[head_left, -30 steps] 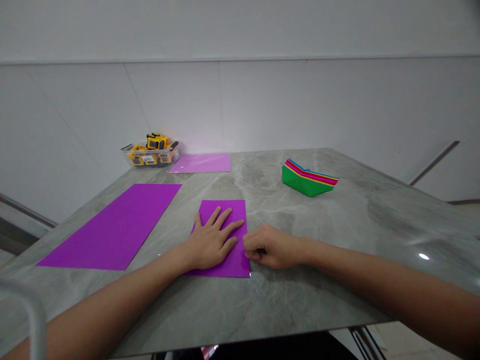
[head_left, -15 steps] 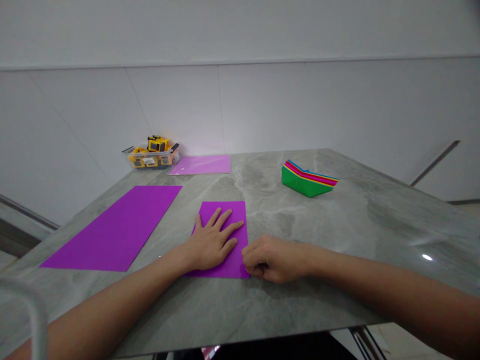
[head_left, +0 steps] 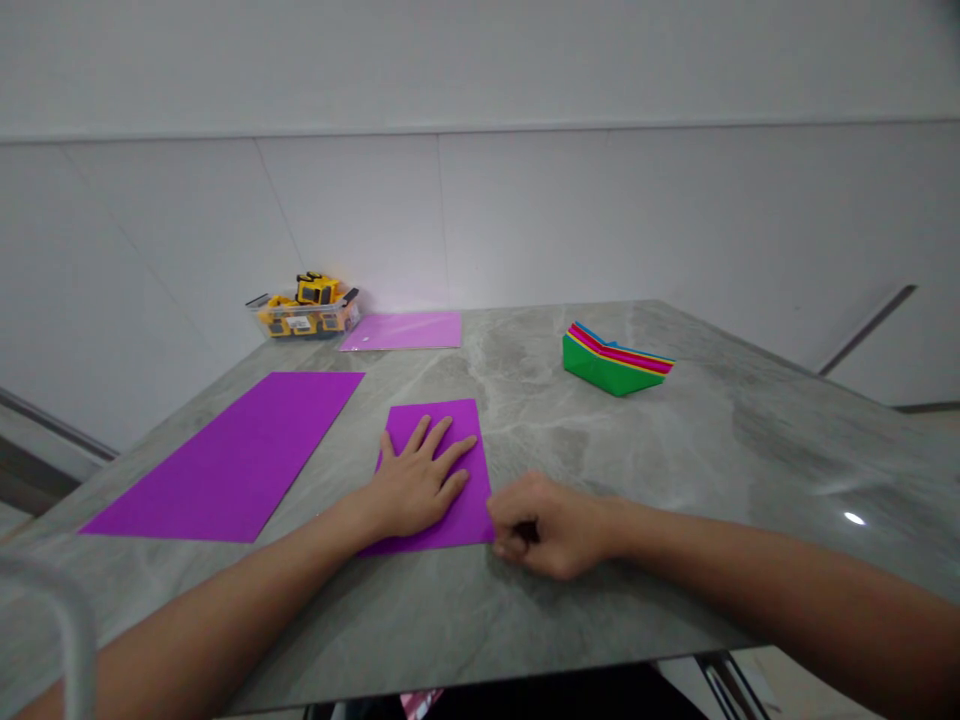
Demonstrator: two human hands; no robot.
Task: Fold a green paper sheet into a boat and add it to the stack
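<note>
A small purple sheet of paper (head_left: 476, 500), seemingly folded, lies on the table in front of me. My left hand (head_left: 412, 490) rests flat on it, fingers spread and pointing away from me. At the sheet's near right corner is my right hand (head_left: 547, 525), closed, with its curled fingers touching the paper's right edge. Whether that edge is pinched between the fingers is hidden. To the left lies a larger purple sheet (head_left: 232, 460), flat and apart from both hands.
A folded paper boat (head_left: 615, 372), green with several coloured layers, stands at the back right. Farther back are a pinkish-purple packet of sheets (head_left: 412, 330) and a clear plastic box (head_left: 300, 320) with yellow toy vehicles, near the wall. All rest on a grey marbled table (head_left: 712, 450).
The small purple sheet has shifted a little left and turned slightly, with my left hand moving along on it. My closed right hand stays near its right edge.
</note>
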